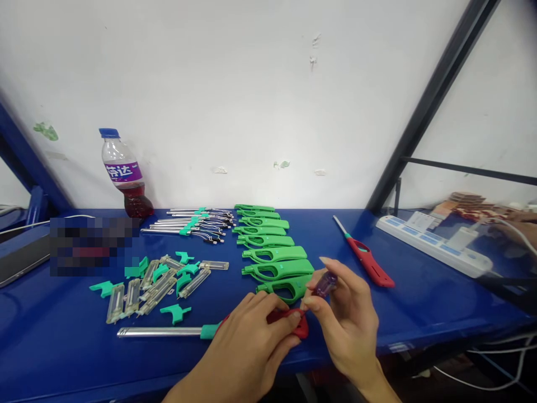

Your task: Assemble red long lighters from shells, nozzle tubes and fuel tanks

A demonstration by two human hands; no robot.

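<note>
My left hand (255, 341) is closed over the red body of a lighter (302, 329), which lies flat near the table's front edge. Its metal tube (163, 332) and teal collar (208, 331) point left. My right hand (350, 319) grips a small screwdriver by its purple see-through handle (325, 284), its tip end down at the red body; the contact point is hidden by fingers. Just behind my hands, several green handle shells (274, 254) lie in a column. To the right rests another red lighter (369, 260).
Clear fuel tanks (132, 295) and teal triggers (175, 312) lie at left. Metal tubes with wires (188, 224) are behind them. A bottle (126, 179) stands by the wall. At right are a white power strip (436, 246) and, beyond the frame, a person's blurred hand (514, 229).
</note>
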